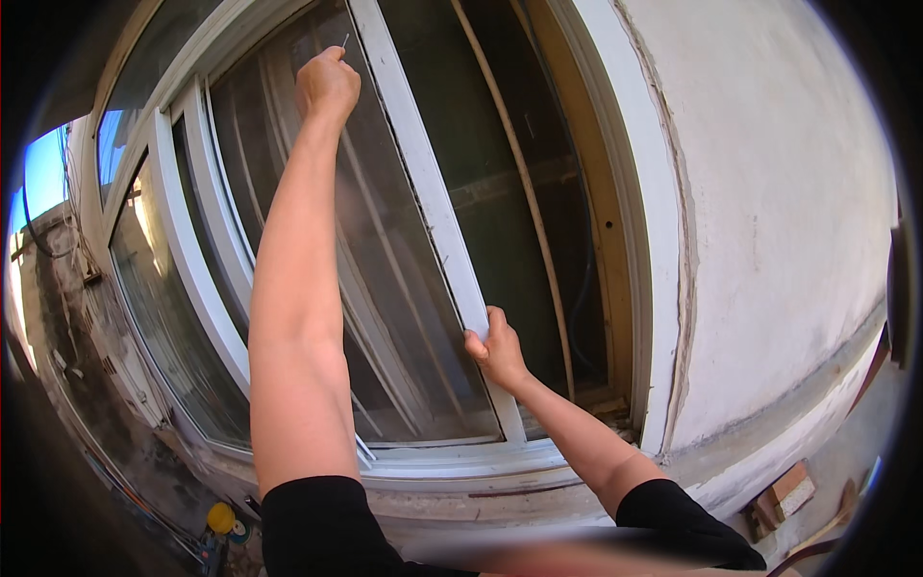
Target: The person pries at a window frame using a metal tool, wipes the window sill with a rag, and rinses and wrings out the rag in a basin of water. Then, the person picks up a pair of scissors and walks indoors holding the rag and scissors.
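My left hand (328, 85) is raised at the upper part of a sliding window sash. Its fingers are closed around a slim tool, of which just a thin metal shaft (345, 41) sticks out at the top; the rest is hidden in the fist. Lower down, my right hand (499, 353) grips the white stile (425, 169) of that sash, thumb on the front face and fingers around the edge. The hazy grey panel (404, 288) fills the sash; whether it is mesh or dusty glass I cannot tell. A dark, ragged line runs along the joint between panel and stile.
Right of the sash is an opening with a thin upright bar (530, 187) behind it. A plastered wall (764, 180) flanks the window. Bricks (782, 501) lie low at right. A yellow round object (221, 518) sits at lower left, near cables on a stained wall (72, 303).
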Tool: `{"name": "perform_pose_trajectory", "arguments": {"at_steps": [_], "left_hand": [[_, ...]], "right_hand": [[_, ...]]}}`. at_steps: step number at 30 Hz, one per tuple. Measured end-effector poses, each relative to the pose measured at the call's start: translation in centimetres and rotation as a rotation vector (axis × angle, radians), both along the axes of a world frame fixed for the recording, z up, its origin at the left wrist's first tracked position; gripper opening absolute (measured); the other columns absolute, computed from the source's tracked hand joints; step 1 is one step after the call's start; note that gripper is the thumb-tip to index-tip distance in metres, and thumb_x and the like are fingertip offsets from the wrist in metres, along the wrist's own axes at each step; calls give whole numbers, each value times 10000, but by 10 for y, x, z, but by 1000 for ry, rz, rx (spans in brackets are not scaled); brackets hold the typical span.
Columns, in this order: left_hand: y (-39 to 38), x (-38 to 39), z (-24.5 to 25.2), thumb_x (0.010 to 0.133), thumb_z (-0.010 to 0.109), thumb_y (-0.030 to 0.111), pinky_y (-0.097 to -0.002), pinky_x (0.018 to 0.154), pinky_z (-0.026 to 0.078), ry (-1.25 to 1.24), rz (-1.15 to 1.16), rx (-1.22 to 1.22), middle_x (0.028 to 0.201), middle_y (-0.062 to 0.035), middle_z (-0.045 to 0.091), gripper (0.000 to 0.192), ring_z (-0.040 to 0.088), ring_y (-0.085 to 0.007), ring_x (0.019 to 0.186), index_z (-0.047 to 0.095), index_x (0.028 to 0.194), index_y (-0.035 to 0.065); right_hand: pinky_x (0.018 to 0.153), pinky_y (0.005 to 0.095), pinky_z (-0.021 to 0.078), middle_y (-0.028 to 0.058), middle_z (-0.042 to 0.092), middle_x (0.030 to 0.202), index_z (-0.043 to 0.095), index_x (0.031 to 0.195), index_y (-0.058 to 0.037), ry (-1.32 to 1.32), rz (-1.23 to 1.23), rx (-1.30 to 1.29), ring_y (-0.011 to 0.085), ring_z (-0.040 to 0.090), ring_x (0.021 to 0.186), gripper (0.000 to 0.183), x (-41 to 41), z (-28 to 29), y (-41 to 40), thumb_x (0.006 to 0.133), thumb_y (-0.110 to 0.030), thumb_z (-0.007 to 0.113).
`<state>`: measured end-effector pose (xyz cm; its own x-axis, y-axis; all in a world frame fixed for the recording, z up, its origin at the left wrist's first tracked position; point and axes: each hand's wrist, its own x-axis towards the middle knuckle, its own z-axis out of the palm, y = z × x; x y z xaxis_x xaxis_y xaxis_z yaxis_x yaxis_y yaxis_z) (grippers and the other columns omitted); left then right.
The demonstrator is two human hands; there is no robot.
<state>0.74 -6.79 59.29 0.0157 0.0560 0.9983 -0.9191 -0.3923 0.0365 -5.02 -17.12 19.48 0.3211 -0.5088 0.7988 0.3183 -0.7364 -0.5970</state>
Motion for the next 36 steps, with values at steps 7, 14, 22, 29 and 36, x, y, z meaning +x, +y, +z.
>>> {"name": "perform_pose_trajectory", "arguments": {"at_steps": [7, 14, 22, 29, 36], "left_hand": [[-7, -4, 3, 824, 492, 134, -374, 810, 487, 40, -16, 2, 1031, -142, 644, 314, 608, -331, 953, 640, 1096, 183], [-5, 14, 6, 814, 483, 101, -375, 850, 478, 46, 19, 78, 1081, -137, 630, 346, 593, -327, 1003, 630, 1119, 169], [-6, 5, -2, 808, 487, 99, -371, 855, 477, 53, -6, 57, 1099, -136, 625, 357, 594, -315, 1013, 622, 1134, 153], [1, 3, 2, 787, 473, 129, -371, 835, 482, 49, 13, 47, 1085, -130, 631, 385, 594, -317, 1000, 620, 1141, 168], [-12, 6, 1, 774, 481, 108, -368, 838, 481, 13, 5, 32, 1088, -140, 627, 399, 590, -322, 1005, 617, 1144, 167]], "right_hand": [[743, 471, 474, 319, 579, 901, 408, 1123, 63, 4, 12, 30, 462, 581, 850, 549, -3, 2, -2, 792, -344, 570], [746, 453, 478, 309, 584, 904, 412, 1125, 54, 11, 37, 38, 443, 591, 850, 535, 1, 2, 2, 790, -331, 571], [732, 436, 481, 287, 596, 879, 420, 1115, 42, -3, 7, 41, 422, 601, 830, 503, -4, 2, 2, 787, -308, 572], [731, 434, 482, 280, 600, 891, 429, 1114, 31, -4, 37, 61, 420, 603, 831, 489, -3, 3, 2, 785, -300, 575], [733, 434, 483, 280, 601, 884, 428, 1117, 34, -11, 35, 54, 422, 603, 835, 492, -3, 3, 1, 790, -300, 579]]}}
